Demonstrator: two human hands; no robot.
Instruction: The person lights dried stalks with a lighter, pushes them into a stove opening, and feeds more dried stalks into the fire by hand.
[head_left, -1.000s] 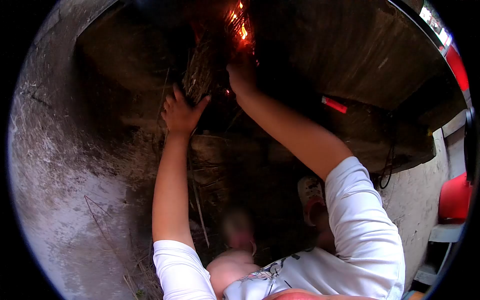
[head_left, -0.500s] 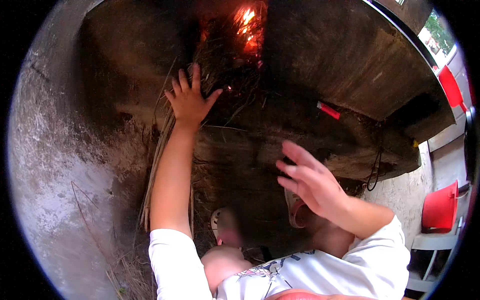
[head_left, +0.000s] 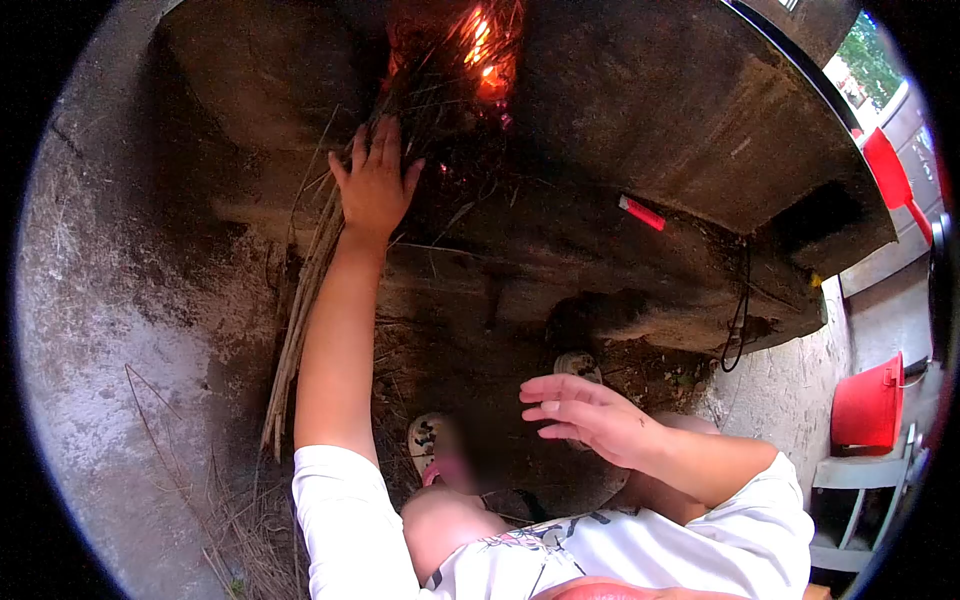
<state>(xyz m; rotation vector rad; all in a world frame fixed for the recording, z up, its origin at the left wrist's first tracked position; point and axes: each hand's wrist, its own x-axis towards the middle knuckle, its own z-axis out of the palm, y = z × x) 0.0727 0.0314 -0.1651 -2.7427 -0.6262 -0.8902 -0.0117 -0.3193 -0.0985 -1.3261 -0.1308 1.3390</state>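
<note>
My left hand [head_left: 375,190] lies with fingers spread on a bundle of dry stalks [head_left: 305,320], just below the stove opening. The upper ends of the stalks reach into the opening, where a fire [head_left: 480,50] burns orange. The lower ends hang down past my left forearm. My right hand [head_left: 590,415] is in the air above my knees, fingers apart, holding nothing. A small red and white object [head_left: 642,212] rests on the stove ledge, to the right of the fire.
A sooty stove wall [head_left: 640,90] curves across the top. At the right are a red bucket [head_left: 868,405] on a pale chair [head_left: 845,475] and a red scoop-like item [head_left: 888,170]. Loose dry stalks [head_left: 250,535] lie at lower left. A black loop [head_left: 737,330] hangs from the ledge.
My right hand has come away from the fire and down to near my knees, opening. My left hand has flattened onto the stalks, whose lower ends now show beside my forearm.
</note>
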